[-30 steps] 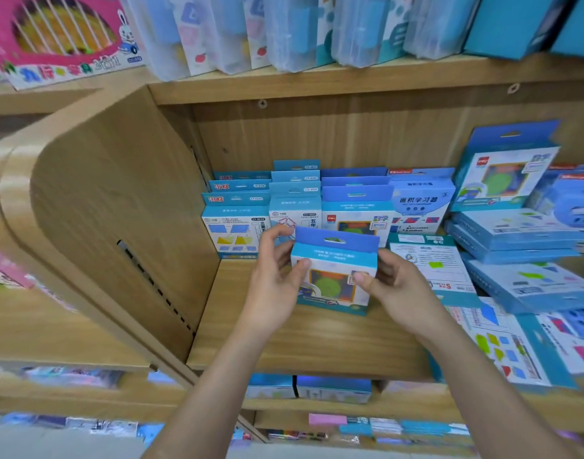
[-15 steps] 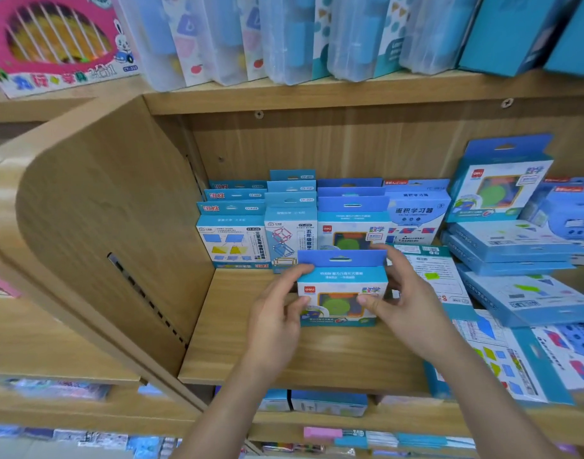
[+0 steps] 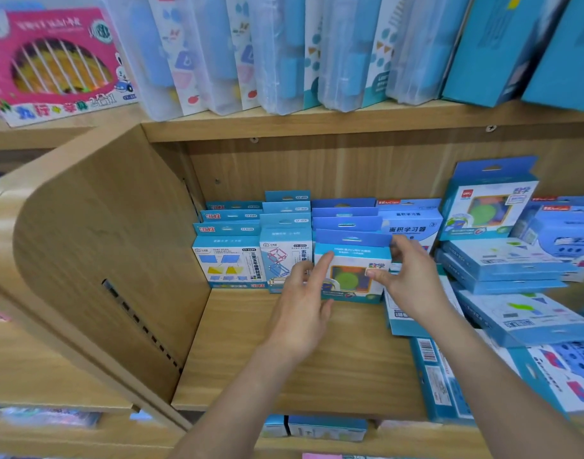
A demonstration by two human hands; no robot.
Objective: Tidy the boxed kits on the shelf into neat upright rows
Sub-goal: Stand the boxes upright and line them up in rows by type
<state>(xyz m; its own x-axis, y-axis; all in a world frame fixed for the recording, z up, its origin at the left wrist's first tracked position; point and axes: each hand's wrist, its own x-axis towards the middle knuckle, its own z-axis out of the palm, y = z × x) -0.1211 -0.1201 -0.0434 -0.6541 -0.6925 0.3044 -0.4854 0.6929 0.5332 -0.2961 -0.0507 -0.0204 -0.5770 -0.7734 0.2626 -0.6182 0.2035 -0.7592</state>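
Note:
A blue boxed kit point(image 3: 351, 256) with a green circle on its front stands upright on the wooden shelf point(image 3: 284, 366), at the front of the third row of upright kits. My left hand point(image 3: 300, 309) has its fingers straight, the index fingertip touching the box's left front. My right hand point(image 3: 413, 283) pinches the box's right side, thumb on the front and fingers behind the top corner. Left of it stand two upright rows of kits point(image 3: 227, 260) point(image 3: 284, 246). Another row point(image 3: 409, 223) stands behind my right hand.
Flat-lying blue kits are stacked at the right point(image 3: 502, 263), with one kit point(image 3: 485, 207) leaning upright above them. More flat kits point(image 3: 442, 376) overhang the shelf's front right. A wooden side panel point(image 3: 102, 260) bounds the left. Clear cases point(image 3: 317, 54) and a pink box point(image 3: 52, 61) fill the upper shelf.
Both hands carried the kit back and set it upright against the third row. My left hand's fingers have straightened and slid off to the box's left front.

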